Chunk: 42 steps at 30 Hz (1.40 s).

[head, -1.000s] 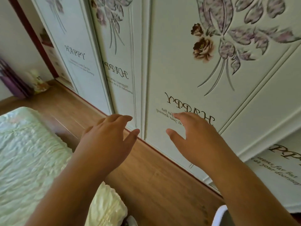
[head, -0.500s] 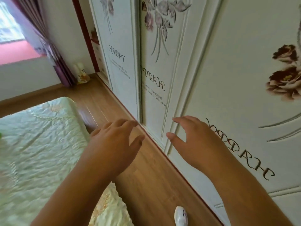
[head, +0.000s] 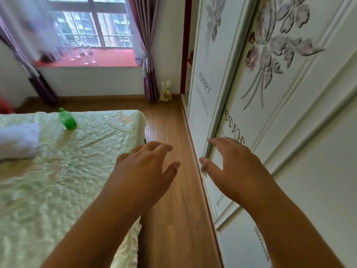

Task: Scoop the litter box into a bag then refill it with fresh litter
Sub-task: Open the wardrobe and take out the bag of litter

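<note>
Both hands were empty, fingers loosely spread: left hand [head: 144, 171] over the brown wood-plank floor [head: 173, 219], right hand [head: 231, 167] near the white flower-embossed wardrobe door [head: 289, 113]. A green plastic bottle [head: 68, 119] lay near the far edge of the pale green quilted bed [head: 58, 180].

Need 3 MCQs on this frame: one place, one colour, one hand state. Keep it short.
1. Where does the small green plastic bottle lie?
A. on the wooden floor
B. on the pale green quilted bedspread
C. on the red window sill

2. What colour are the tied-back curtains beside the window?
A. purple
B. yellow
C. white

3. What do the left hand and right hand hold?
A. a scoop
B. a bag
C. nothing

Answers:
1 B: the bottle rests on the bedspread, near its far edge.
2 A: the curtain fabric by the window frame is deep purple.
3 C: both hands hang in the air with fingers spread loosely, nothing in them.
</note>
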Each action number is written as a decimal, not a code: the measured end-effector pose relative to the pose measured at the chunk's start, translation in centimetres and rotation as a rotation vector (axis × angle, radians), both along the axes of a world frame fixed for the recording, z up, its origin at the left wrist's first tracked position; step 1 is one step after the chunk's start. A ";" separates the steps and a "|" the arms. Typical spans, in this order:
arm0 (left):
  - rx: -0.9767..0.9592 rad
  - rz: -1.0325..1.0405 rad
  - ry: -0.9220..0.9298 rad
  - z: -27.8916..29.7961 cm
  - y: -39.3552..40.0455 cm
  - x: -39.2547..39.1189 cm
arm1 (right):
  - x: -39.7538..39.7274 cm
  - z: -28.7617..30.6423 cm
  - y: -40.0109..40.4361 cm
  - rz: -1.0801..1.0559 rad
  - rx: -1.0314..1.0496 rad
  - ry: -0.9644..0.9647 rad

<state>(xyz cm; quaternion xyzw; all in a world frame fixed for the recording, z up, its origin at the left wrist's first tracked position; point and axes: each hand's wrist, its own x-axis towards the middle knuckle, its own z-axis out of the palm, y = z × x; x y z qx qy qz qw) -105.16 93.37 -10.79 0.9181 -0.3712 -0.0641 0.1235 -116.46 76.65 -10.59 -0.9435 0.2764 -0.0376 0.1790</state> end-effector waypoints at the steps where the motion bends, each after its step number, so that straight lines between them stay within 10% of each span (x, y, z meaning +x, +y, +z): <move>1: 0.001 0.024 -0.001 0.1 -0.4 0.3 | 0.6 0.0 -0.5 0.023 0.008 0.006; 42: 0.010 0.252 -0.123 0.2 -29.2 46.9 | 49.8 -1.0 -32.9 0.249 0.061 -0.082</move>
